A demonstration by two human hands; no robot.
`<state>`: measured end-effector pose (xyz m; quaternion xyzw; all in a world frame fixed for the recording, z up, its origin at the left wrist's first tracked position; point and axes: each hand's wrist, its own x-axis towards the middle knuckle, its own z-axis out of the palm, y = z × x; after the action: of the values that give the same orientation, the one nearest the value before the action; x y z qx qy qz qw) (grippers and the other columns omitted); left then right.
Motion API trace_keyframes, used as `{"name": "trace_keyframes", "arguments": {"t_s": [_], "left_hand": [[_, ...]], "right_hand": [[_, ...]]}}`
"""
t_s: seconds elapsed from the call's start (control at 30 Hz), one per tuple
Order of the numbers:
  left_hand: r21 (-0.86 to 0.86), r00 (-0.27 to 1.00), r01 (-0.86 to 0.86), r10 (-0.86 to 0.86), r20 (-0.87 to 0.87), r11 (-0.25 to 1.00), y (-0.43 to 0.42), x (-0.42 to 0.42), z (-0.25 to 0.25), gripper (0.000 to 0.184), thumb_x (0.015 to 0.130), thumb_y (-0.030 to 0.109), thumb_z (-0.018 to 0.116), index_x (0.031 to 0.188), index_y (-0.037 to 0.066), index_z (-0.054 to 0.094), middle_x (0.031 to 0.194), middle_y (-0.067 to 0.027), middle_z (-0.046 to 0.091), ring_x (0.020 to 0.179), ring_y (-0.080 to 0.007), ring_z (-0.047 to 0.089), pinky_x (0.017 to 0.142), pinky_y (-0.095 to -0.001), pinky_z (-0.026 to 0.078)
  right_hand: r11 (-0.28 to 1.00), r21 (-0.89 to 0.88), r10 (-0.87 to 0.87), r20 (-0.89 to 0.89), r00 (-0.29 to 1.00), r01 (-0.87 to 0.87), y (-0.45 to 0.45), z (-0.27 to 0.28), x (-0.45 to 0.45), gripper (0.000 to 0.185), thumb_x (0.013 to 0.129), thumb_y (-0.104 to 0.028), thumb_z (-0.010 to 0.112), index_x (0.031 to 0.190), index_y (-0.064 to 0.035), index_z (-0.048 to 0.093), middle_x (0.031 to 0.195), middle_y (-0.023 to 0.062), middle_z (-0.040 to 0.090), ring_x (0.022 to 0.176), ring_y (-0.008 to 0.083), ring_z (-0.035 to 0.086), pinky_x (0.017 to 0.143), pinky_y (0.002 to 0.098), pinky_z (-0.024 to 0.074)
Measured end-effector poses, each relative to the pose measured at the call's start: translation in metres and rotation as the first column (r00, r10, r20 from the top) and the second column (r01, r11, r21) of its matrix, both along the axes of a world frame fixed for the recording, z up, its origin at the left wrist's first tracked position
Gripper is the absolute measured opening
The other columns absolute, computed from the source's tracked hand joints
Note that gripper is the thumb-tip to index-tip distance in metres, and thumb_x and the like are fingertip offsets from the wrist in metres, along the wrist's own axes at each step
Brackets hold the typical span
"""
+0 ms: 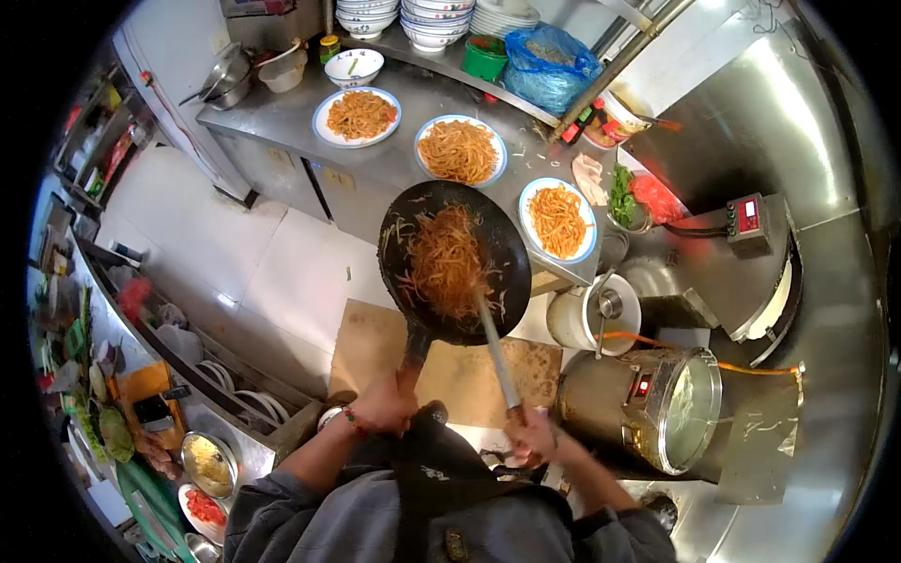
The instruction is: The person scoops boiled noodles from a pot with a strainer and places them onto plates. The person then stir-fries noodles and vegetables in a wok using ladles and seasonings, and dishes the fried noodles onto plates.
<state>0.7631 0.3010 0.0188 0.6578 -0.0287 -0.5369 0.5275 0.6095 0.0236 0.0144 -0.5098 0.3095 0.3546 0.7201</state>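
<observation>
A black wok with noodles in it is held up over the floor, tilted toward the counter. My left hand is wrapped round the wok's handle. In my right hand is the handle of a long metal ladle, whose head is hidden among the noodles. Just beyond the wok, three plates of noodles stand on the steel counter: a left plate, a middle plate and a right plate.
Stacked bowls and a blue bag are at the back. On the right are a white bucket, a steel pot and a control box. Vegetables and a bowl lie at lower left.
</observation>
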Motion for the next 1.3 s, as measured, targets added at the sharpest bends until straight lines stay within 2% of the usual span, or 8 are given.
{"name": "trace_keyframes", "arguments": {"t_s": [0.03,0.1,0.17,0.23,0.57,0.9,1.03,1.3], "left_hand": [[0.025,0.997,0.064,-0.065,0.033,0.998,-0.001,0.000,0.005,0.024,0.072,0.005,0.059,0.087,-0.004,0.043,0.064,-0.0102,0.054,0.051,-0.0192,0.057,0.044,-0.0341,0.046],[0.097,0.996,0.046,-0.053,0.073,0.994,-0.010,0.000,0.037,0.025,0.072,0.005,0.060,0.089,-0.004,0.043,0.064,-0.0101,0.054,0.051,-0.0190,0.057,0.044,-0.0342,0.046],[0.175,0.991,0.030,-0.053,0.127,0.984,-0.010,-0.002,0.043,0.026,0.073,0.005,0.060,0.090,-0.004,0.042,0.064,-0.0100,0.054,0.051,-0.0189,0.056,0.044,-0.0344,0.046],[0.025,0.986,-0.110,0.112,-0.121,0.994,-0.005,-0.008,0.017,0.029,0.075,0.005,0.060,0.095,-0.003,0.041,0.065,-0.0097,0.053,0.052,-0.0185,0.056,0.044,-0.0352,0.046],[-0.122,0.982,-0.150,0.133,-0.134,0.981,-0.010,-0.027,-0.025,0.024,0.074,0.005,0.061,0.090,-0.002,0.045,0.062,-0.0077,0.054,0.051,-0.0173,0.056,0.044,-0.0330,0.046],[-0.129,0.988,-0.156,0.153,-0.034,0.979,-0.016,-0.034,-0.036,0.014,0.073,0.005,0.062,0.074,-0.001,0.049,0.059,-0.0076,0.054,0.048,-0.0186,0.056,0.044,-0.0325,0.046],[-0.200,0.983,-0.180,0.173,-0.052,0.963,-0.019,-0.035,-0.037,0.013,0.074,0.005,0.061,0.075,-0.001,0.050,0.059,-0.0073,0.053,0.046,-0.0193,0.055,0.043,-0.0330,0.045],[-0.168,0.957,-0.287,0.276,-0.088,0.943,-0.025,-0.042,-0.025,0.012,0.073,0.008,0.059,0.076,-0.002,0.053,0.061,-0.0077,0.055,0.052,-0.0192,0.055,0.045,-0.0323,0.043]], "right_hand": [[0.972,0.235,-0.020,0.129,0.991,-0.011,0.011,-0.005,-0.002,0.026,0.087,-0.006,0.051,0.108,-0.0103,0.036,0.062,0.0028,0.040,0.039,0.0085,0.035,0.035,0.0250,0.0319],[0.783,0.590,-0.195,-0.065,0.979,0.195,0.012,0.005,0.004,0.025,0.089,-0.005,0.046,0.111,-0.0065,0.035,0.065,0.0010,0.038,0.040,0.0049,0.034,0.033,0.0228,0.0313],[0.611,0.741,-0.303,-0.108,0.947,0.279,0.010,0.013,0.006,0.021,0.091,-0.006,0.044,0.110,-0.0055,0.036,0.064,0.0000,0.035,0.039,0.0026,0.031,0.031,0.0192,0.0272],[0.653,0.704,-0.308,-0.091,0.947,0.280,0.014,0.042,0.008,0.019,0.090,-0.005,0.044,0.108,-0.0049,0.038,0.064,0.0001,0.035,0.037,0.0020,0.030,0.030,0.0172,0.0247],[0.844,0.487,-0.247,-0.019,0.969,0.225,-0.007,0.144,-0.031,0.022,0.086,-0.006,0.050,0.104,-0.0066,0.037,0.060,-0.0002,0.037,0.034,0.0022,0.030,0.027,0.0185,0.0228],[0.527,0.784,-0.388,-0.121,0.914,0.328,-0.011,0.196,-0.060,0.028,0.085,0.002,0.044,0.107,-0.0012,0.027,0.062,0.0036,0.039,0.036,0.0049,0.040,0.031,0.0215,0.0382],[0.588,0.747,-0.372,-0.090,0.924,0.310,-0.011,0.226,-0.062,0.028,0.084,0.000,0.049,0.104,-0.0036,0.029,0.060,0.0036,0.037,0.034,0.0049,0.037,0.026,0.0212,0.0311],[0.563,0.773,-0.427,-0.032,0.904,0.293,-0.006,0.293,-0.062,0.031,0.082,0.004,0.045,0.106,0.0012,0.026,0.061,0.0069,0.040,0.035,0.0061,0.039,0.025,0.0214,0.0323]]}}
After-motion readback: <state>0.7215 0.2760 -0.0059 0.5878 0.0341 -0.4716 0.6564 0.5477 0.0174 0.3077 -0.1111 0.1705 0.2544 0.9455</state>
